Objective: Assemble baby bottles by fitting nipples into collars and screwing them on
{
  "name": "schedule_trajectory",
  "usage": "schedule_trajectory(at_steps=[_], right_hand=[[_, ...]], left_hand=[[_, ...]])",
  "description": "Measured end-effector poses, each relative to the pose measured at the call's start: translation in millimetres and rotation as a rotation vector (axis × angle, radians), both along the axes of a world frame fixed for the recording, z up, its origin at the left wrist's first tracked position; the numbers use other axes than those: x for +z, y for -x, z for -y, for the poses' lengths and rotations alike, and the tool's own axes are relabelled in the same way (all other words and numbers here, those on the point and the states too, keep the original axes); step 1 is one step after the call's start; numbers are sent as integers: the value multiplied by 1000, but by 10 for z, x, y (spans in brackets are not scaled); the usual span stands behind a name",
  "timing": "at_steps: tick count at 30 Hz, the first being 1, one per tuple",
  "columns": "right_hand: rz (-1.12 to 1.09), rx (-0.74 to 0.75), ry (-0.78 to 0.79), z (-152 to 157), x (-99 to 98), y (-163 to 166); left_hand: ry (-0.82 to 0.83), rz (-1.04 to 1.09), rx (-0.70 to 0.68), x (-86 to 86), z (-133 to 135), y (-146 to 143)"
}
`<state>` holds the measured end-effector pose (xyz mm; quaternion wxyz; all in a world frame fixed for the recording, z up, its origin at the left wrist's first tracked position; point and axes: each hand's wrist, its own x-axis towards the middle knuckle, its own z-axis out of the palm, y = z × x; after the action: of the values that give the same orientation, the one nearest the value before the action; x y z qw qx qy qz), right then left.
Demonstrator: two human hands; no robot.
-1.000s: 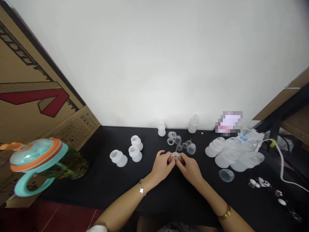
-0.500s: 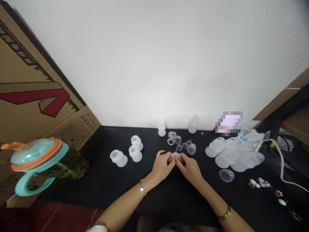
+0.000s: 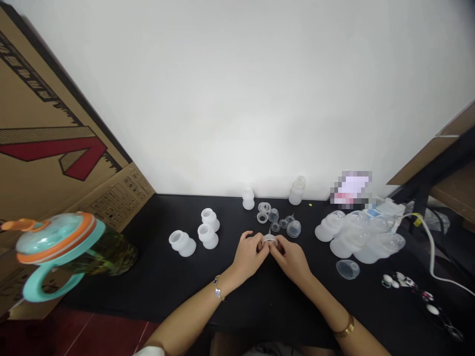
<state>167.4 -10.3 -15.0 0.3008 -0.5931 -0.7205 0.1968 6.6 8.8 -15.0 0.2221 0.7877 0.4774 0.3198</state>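
Observation:
Between my two hands is a white bottle collar ring [image 3: 270, 239], with a clear nipple tip poking up from it. My left hand [image 3: 250, 254] pinches its left side, and my right hand [image 3: 291, 257] grips the right side; both are closed, and the fingers partly cover the ring. Just beyond them lie loose clear nipples [image 3: 273, 215], white collar rings [image 3: 262, 217] and a clear dome cap [image 3: 293, 228]. Three open white bottle bodies [image 3: 208, 236] stand to the left. Another white bottle body [image 3: 248, 198] is near the wall.
A capped baby bottle [image 3: 297, 190] stands by the wall. Several capped bottles [image 3: 347, 242] cluster at right, with a loose cap [image 3: 348, 269], a white cable [image 3: 433, 252] and a beaded strand [image 3: 426, 296] nearby. A large teal jug [image 3: 54, 291] and cardboard box [image 3: 48, 113] occupy the left.
Almost nothing differs. Both hands stay on the ring in the same place, and the nipple tip shows slightly more to the left. The view has shifted very slightly.

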Motion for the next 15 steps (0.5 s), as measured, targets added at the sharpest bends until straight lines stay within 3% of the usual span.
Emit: schedule_trajectory(at_steps=[15], right_hand=[[-27,25,10,26,46,-5]], left_hand=[[-60,-71,53,38,-5,2]])
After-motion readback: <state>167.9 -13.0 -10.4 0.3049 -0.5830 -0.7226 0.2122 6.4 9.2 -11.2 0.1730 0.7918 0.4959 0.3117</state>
